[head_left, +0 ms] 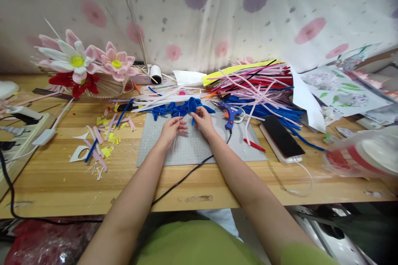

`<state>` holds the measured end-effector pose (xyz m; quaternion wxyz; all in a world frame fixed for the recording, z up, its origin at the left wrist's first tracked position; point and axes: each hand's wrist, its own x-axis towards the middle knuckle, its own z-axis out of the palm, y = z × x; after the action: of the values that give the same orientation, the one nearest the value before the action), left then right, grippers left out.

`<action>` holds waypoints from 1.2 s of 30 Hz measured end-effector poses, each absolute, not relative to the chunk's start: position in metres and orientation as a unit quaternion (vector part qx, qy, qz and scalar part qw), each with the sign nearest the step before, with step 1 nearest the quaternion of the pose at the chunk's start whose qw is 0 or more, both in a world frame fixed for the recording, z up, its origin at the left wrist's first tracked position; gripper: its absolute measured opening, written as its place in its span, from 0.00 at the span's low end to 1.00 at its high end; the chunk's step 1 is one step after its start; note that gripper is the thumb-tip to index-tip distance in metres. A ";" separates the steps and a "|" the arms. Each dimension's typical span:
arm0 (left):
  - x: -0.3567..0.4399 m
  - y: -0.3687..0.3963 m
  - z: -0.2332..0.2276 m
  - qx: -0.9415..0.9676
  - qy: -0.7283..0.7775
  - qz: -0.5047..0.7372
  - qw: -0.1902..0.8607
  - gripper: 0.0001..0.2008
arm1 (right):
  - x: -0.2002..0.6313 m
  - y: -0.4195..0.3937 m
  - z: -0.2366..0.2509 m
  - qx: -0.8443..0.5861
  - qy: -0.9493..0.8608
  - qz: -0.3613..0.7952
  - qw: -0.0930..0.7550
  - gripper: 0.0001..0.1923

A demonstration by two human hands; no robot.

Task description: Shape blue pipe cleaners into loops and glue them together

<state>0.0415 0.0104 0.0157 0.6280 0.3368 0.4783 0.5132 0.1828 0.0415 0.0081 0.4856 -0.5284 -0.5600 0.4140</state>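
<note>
Blue pipe-cleaner flower (183,108) pinched by right hand (202,121); left hand (172,127) grips thin wire (174,143).

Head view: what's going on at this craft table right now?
A person in a green top works with both hands over a grey cutting mat. The left hand pinches a thin wire, and the right hand holds a blue pipe-cleaner flower piece. A blue glue gun lies just right of the hands, beside a big pile of pipe cleaners and a phone. Finished pink and white flowers sit at the far left.
</note>
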 end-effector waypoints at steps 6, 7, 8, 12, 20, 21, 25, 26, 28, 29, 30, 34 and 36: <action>0.045 0.007 0.011 0.458 0.501 0.601 0.423 0.17 | 0.180 0.034 0.012 -0.553 -0.625 0.260 0.486 0.10; 0.044 0.007 0.014 0.454 0.504 0.612 0.406 0.16 | 0.179 0.032 0.012 -0.550 -0.637 0.245 0.481 0.11; 0.043 0.007 0.016 0.438 0.509 0.620 0.406 0.16 | 0.177 0.031 0.013 -0.544 -0.648 0.235 0.479 0.12; 0.045 0.006 0.026 0.336 0.492 0.580 0.555 0.16 | 0.169 0.026 0.015 -0.507 -0.688 0.221 0.470 0.14; 0.029 0.011 0.032 0.280 0.496 0.615 0.545 0.19 | 0.161 0.019 0.016 -0.427 -0.753 0.245 0.437 0.10; 0.024 0.013 0.033 0.286 0.498 0.619 0.535 0.19 | 0.163 0.019 0.016 -0.430 -0.743 0.255 0.444 0.09; 0.003 0.020 0.037 0.284 0.526 0.646 0.474 0.15 | 0.178 0.026 0.014 -0.469 -0.646 0.309 0.517 0.10; -0.001 0.022 0.038 0.282 0.541 0.657 0.443 0.13 | 0.184 0.028 0.014 -0.480 -0.624 0.326 0.523 0.10; -0.010 0.025 0.037 0.289 0.581 0.662 0.376 0.10 | 0.196 0.033 0.014 -0.502 -0.616 0.356 0.492 0.10; -0.015 0.027 0.037 0.304 0.599 0.654 0.347 0.09 | 0.202 0.034 0.013 -0.509 -0.630 0.362 0.462 0.11; -0.018 0.028 0.037 0.328 0.617 0.638 0.324 0.09 | 0.206 0.036 0.013 -0.512 -0.649 0.359 0.434 0.12; -0.031 0.037 0.041 0.485 0.692 0.498 0.197 0.11 | 0.209 0.036 0.011 -0.499 -0.693 0.304 0.423 0.21; -0.035 0.045 0.045 0.586 0.687 0.408 0.133 0.08 | 0.206 0.035 0.009 -0.496 -0.687 0.283 0.450 0.21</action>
<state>-0.0350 0.0447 0.0449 0.1331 0.5861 0.6872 0.4081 0.2058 0.0355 0.0093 0.4496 -0.4957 -0.6870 0.2833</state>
